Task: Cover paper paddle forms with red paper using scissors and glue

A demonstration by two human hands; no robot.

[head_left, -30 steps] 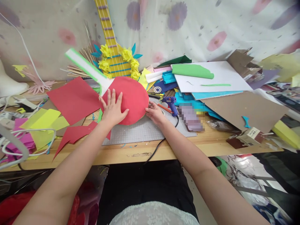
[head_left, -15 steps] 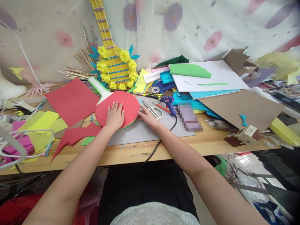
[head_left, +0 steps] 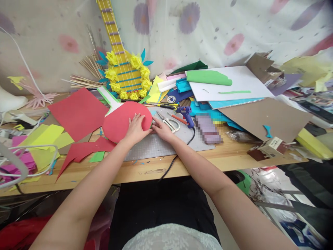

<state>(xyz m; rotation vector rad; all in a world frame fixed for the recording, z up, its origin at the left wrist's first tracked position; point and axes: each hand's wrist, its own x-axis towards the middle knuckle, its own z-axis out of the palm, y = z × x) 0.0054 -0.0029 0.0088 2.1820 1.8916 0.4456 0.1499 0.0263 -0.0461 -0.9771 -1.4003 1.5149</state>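
Touching the red disc are left hand, spread, and right hand, grip unclear.

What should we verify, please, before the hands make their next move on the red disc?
1. Left hand on the red disc: ok, its fingers rest over the right part.
2. Right hand at the disc's right edge: ok; whether it grips the edge, cannot tell.
3. Scissors out of both hands: ok, they lie on the cutting mat beside the right hand.
4. Cord clear of the right arm: not ok, it passes beneath the forearm.
5. Glue gun hot or cold: cannot tell.
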